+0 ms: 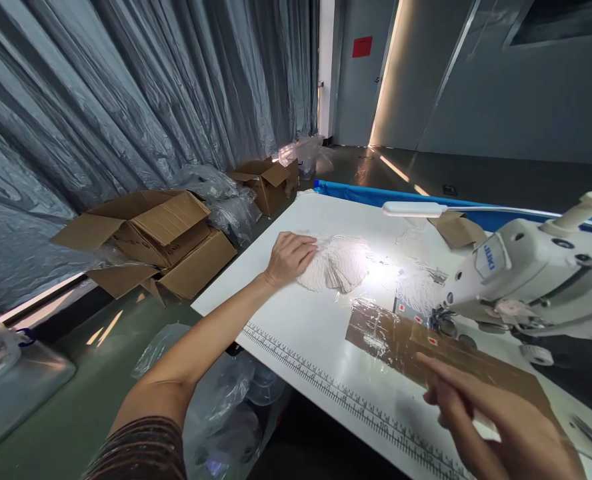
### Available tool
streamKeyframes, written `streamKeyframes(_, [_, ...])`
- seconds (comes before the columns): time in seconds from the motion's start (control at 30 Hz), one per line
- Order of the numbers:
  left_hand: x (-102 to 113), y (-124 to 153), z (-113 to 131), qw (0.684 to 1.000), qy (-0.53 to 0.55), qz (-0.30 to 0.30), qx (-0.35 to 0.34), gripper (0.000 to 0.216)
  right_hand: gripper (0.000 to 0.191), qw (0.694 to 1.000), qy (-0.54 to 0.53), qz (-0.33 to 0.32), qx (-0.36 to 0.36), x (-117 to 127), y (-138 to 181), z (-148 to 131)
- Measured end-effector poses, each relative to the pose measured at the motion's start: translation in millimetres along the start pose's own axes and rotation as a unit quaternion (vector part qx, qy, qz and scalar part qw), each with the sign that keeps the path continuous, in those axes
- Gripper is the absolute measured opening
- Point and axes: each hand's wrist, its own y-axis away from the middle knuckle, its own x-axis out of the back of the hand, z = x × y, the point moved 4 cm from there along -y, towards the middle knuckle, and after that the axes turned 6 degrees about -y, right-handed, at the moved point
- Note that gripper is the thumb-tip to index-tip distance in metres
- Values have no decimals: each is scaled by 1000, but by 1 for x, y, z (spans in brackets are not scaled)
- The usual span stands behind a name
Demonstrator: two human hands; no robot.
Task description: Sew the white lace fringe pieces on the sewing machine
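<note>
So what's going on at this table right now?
A person works at a white table with a white sewing machine. Their left hand is at the near-left edge of a fanned stack of thin white textured fabric pieces. Their right hand, with the index finger extended, is at a flat brown sheet before the machine; whether it touches is unclear.
</note>
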Motion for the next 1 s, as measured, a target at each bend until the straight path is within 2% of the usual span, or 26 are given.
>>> streamKeyframes(0.07, [-2, 3, 23, 995, 26, -28, -96, 18, 43, 1000, 5, -11, 22, -9, -11, 3])
streamKeyframes(0.17, [1, 11, 76, 962, 106, -77, -242, 20, 48, 997, 61, -35, 19, -21, -19, 11])
streamKeyframes(0.2, [5, 15, 96, 946, 140, -91, -279, 20, 53, 996, 75, -42, 18, -24, -20, 13])
streamKeyframes(0.27, [18, 20, 135, 916, 222, -132, -309, 17, 62, 995, 87, -50, 24, -26, -19, 15])
streamKeyframes(0.3, [26, 20, 151, 901, 272, -149, -304, 16, 61, 995, 82, -56, 28, -25, -18, 15])
streamKeyframes(0.37, [43, 19, 174, 871, 364, -196, -265, 17, 45, 994, 43, -96, 15, -21, -11, 15])
streamKeyframes(0.47, [60, 7, 183, 830, 475, -240, -166, 14, 22, 971, -98, -202, -83, -7, 5, 16])
streamKeyframes(0.53, [55, -2, 175, 823, 498, -266, -63, 14, 24, 935, -200, -243, -164, 5, 15, 19])
streamKeyframes(0.63, [29, -10, 164, 811, 473, -339, 56, 20, 38, 906, -255, -213, -264, 22, 20, 37])
streamKeyframes(0.7, [10, -11, 162, 816, 428, -379, 86, 20, 42, 908, -227, -154, -316, 29, 18, 57])
streamKeyframes(0.77, [-4, -11, 163, 850, 349, -390, 60, 25, 42, 920, -167, -95, -340, 35, 13, 77])
streamKeyframes(0.83, [-13, -13, 165, 902, 239, -358, -9, 31, 38, 929, -89, -63, -354, 37, 7, 92])
streamKeyframes(0.9, [-18, -18, 169, 939, 143, -299, -90, 31, 33, 926, -23, -61, -371, 37, 2, 99])
streamKeyframes(1.0, [-30, -29, 176, 945, 98, -248, -191, 28, 31, 913, 25, -68, -401, 38, -2, 101])
